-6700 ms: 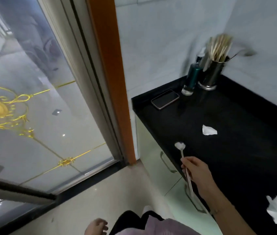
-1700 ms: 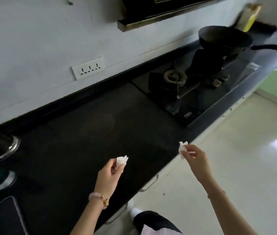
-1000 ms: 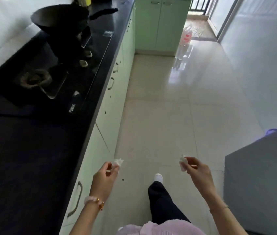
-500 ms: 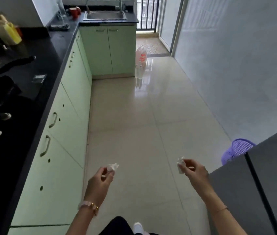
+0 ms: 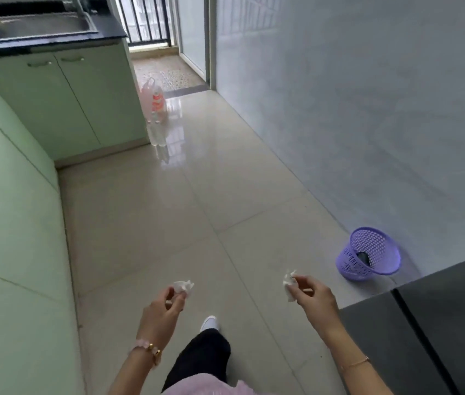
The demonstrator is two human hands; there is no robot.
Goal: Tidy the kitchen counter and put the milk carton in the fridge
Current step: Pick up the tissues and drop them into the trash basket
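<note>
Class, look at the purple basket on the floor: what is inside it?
The purple basket stands by the wall, its mouth toward the camera. One small dark object shows at the bottom; what it is cannot be told. The near wall hides part of the inside.

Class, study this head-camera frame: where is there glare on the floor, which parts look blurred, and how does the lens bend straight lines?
Head view: daylight from the balcony doorway throws glare on the glossy floor tiles, which mirror the plastic bag; the sink at top left is smeared by blur; cabinet edges and the wall base bow outward, a wide-angle effect; both hands and the purple basket stay fairly sharp.
</note>
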